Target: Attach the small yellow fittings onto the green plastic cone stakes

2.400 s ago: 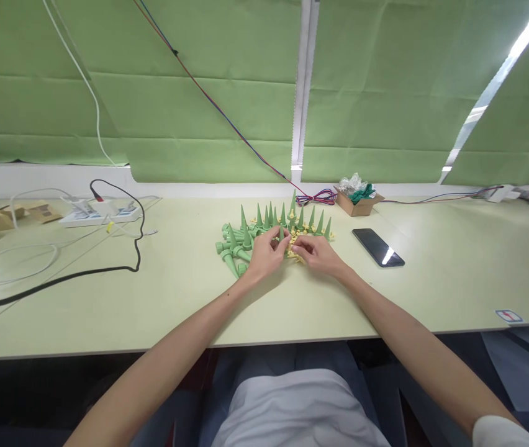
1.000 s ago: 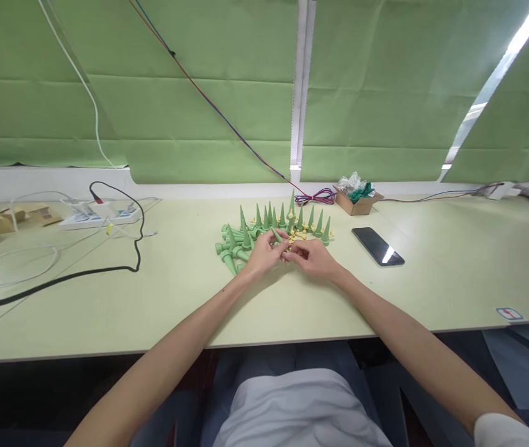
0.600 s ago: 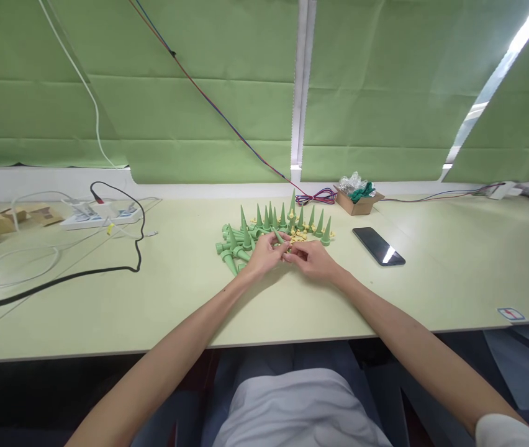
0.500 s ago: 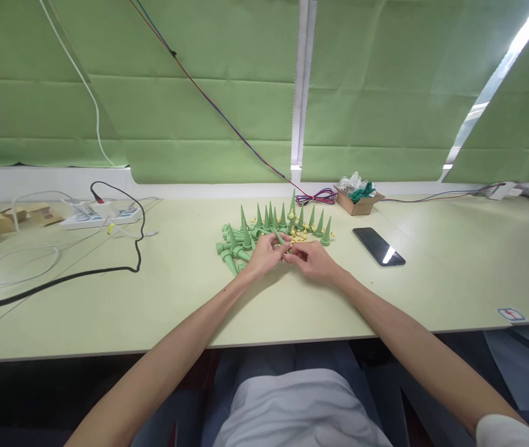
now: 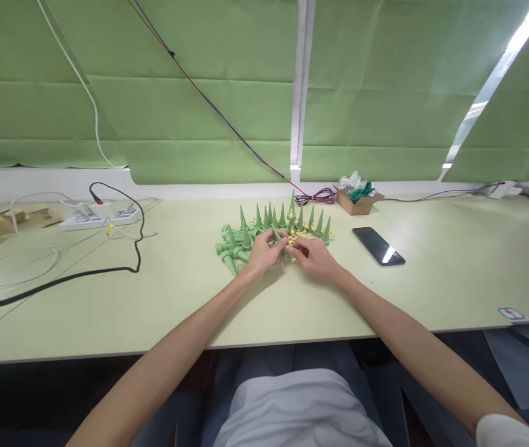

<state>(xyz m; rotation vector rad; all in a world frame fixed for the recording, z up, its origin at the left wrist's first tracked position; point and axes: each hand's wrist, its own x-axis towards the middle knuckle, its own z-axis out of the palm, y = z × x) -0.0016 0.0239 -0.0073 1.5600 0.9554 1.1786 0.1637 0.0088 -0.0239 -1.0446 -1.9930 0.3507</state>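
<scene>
My left hand (image 5: 267, 251) is closed around a green plastic spike (image 5: 275, 234), its tip pointing up and away from me. Close on its right, my right hand (image 5: 310, 254) is pinched near the base of that spike; whatever lies between its fingertips is too small to make out. Behind both hands, several green spikes stand upright, such as a spike (image 5: 326, 231) at the right end. More green spikes (image 5: 228, 262) lie in a heap left of my left hand. Small yellow pieces (image 5: 298, 236) are scattered just beyond my fingers.
A black phone (image 5: 379, 246) lies to the right. At the back stand a small cardboard box (image 5: 360, 205) with plastic and green material, and a coiled red-blue wire (image 5: 323, 197). A white power strip (image 5: 100, 217) and a black cable (image 5: 138, 254) occupy the left side.
My right hand has drawn slightly apart from my left hand. The green spike in my left hand has tipped more upright.
</scene>
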